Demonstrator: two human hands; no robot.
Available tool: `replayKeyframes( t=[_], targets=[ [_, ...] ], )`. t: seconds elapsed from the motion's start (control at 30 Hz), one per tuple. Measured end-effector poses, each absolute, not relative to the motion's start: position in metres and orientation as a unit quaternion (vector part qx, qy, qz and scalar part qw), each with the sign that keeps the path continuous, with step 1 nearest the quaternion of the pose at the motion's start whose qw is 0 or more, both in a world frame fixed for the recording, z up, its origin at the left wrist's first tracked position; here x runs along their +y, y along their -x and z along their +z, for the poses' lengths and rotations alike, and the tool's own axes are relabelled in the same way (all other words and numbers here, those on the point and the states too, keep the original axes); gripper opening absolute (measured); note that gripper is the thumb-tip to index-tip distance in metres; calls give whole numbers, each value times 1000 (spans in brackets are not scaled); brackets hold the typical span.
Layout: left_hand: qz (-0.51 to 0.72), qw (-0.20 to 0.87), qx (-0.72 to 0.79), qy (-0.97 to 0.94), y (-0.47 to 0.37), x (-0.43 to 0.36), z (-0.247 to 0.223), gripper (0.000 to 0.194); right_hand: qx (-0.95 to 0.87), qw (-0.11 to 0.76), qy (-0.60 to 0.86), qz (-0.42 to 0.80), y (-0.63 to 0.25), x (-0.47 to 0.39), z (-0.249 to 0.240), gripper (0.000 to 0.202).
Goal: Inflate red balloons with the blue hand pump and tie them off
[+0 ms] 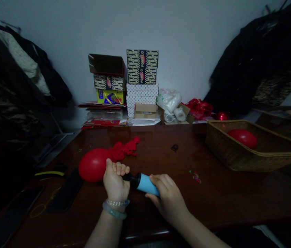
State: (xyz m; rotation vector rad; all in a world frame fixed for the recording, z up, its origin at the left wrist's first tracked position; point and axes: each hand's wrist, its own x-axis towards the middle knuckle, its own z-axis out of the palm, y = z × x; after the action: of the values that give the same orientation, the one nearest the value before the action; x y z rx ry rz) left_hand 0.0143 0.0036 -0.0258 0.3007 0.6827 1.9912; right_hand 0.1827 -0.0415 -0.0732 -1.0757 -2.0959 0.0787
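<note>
A red balloon (93, 165), rounded and inflated, is at the left of the table. My left hand (115, 177) is closed at its neck, around the black nozzle end of a hand pump; the neck itself is hidden by my fingers. The blue barrel of the balloon pump (146, 184) slants down to the right. Around its near end my right hand (168, 198) is wrapped. Behind the balloon lies a heap of limp red balloons (123, 148).
A woven basket (234, 162) at the right holds another inflated red balloon (242, 137). Small colourful bits (196, 177) and black bands (174, 148) lie on the brown table (158, 137). Dark phone-like slabs (66, 191) are at the left; stacked boxes (142, 93) stand behind.
</note>
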Motion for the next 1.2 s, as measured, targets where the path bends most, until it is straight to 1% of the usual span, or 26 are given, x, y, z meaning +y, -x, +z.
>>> replayKeyframes(
  t=[0.13, 0.27, 0.57, 0.83, 1.2],
  targets=[
    [818, 481, 279, -146, -8, 4, -19, 45, -832, 368, 411, 62, -183, -41, -65, 44],
    [819, 478, 272, -162, 2, 7, -13, 44, -835, 359, 412, 67, -187, -38, -63, 45],
    [847, 447, 262, -116, 38, 11, -11, 41, -845, 328, 415, 81, -204, -30, -56, 52],
    [847, 451, 264, -100, 24, 13, -17, 44, -834, 352, 421, 51, -201, -30, -69, 48],
    [819, 490, 272, -121, -11, 7, -23, 47, -827, 356, 429, 70, -193, -42, -65, 43]
  ],
)
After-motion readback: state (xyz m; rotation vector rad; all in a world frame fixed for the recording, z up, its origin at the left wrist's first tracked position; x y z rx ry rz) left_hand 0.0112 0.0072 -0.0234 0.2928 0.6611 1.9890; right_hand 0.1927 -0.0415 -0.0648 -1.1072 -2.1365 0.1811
